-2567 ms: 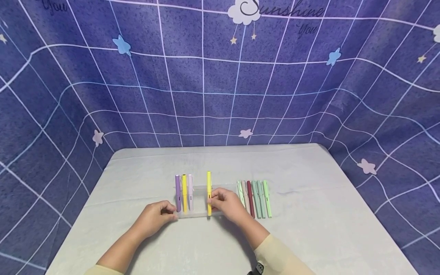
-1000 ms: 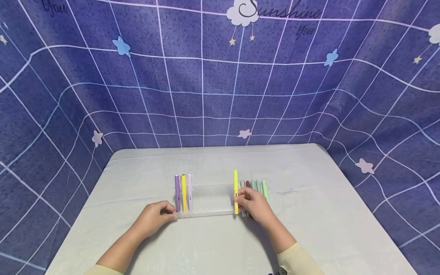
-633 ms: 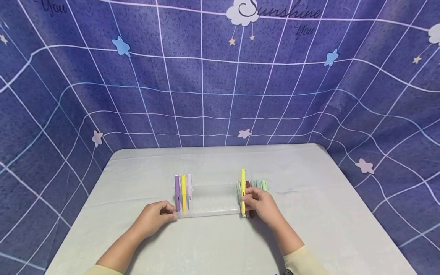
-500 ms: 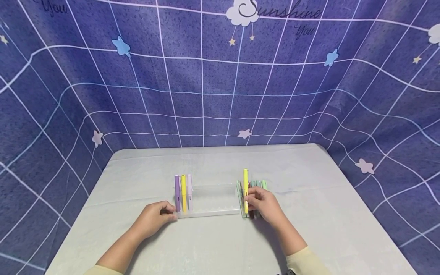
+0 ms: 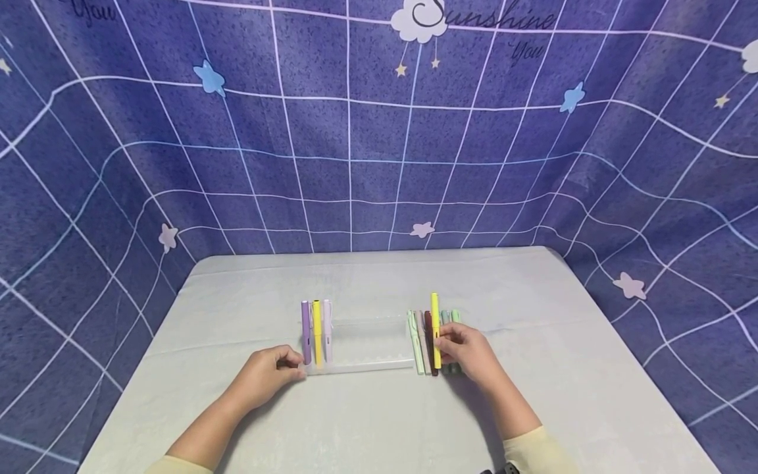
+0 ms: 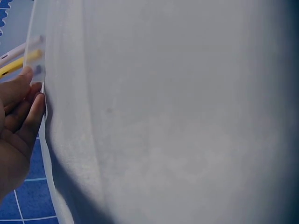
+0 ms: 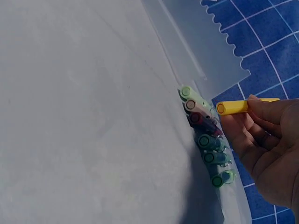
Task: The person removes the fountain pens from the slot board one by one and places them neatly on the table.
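A clear plastic pen rack point(image 5: 370, 366) with a scalloped edge stands on the table. At its left end sit a purple pen point(image 5: 306, 332), a yellow pen point(image 5: 318, 334) and a pale lilac pen point(image 5: 328, 332). My left hand point(image 5: 269, 372) pinches the rack's front left corner between thumb and fingers. Between thumb and fingertips, my right hand point(image 5: 474, 355) holds another yellow pen point(image 7: 233, 107) above a row of loose pens to the right of the rack. That row has a light green pen point(image 7: 187, 92), a dark red pen point(image 7: 198, 119) and several others, partly hidden by the hand.
A pale cloth covers the table point(image 5: 355, 421). Behind it and on both sides hangs a blue gridded curtain point(image 5: 379, 184) with stars and clouds. The loose pens lie right against the rack's right end.
My right hand has carried the yellow pen rightward, from over the rack's middle to above the loose pens. My left hand has stayed at the rack's corner.
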`<state>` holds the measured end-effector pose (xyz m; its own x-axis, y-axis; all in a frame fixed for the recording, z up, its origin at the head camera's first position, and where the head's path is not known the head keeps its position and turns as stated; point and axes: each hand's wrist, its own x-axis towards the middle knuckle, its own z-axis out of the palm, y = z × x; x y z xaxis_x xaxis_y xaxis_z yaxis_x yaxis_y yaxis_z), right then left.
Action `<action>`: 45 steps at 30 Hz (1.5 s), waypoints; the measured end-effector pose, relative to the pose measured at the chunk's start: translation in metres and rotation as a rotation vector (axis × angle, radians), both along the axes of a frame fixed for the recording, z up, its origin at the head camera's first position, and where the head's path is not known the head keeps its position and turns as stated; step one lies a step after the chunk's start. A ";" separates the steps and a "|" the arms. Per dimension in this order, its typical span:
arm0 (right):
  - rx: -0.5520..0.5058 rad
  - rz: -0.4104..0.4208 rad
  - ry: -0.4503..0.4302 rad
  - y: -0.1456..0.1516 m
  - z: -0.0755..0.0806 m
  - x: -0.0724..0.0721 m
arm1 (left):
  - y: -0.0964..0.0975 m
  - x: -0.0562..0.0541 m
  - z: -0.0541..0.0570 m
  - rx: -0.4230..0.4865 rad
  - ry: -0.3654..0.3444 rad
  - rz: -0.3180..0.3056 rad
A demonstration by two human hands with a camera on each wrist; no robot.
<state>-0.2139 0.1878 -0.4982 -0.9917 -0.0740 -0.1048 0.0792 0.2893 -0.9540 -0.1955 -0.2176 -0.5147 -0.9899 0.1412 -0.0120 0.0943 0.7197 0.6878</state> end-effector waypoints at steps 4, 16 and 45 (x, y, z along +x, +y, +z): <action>-0.004 -0.013 -0.017 0.004 0.001 0.001 | 0.000 -0.001 0.001 -0.002 -0.005 0.004; 0.016 -0.039 -0.024 0.025 -0.001 0.002 | 0.000 0.000 0.001 -0.005 -0.003 0.001; 0.293 -0.131 -0.118 0.052 -0.019 -0.003 | 0.000 -0.001 -0.002 -0.021 -0.019 0.015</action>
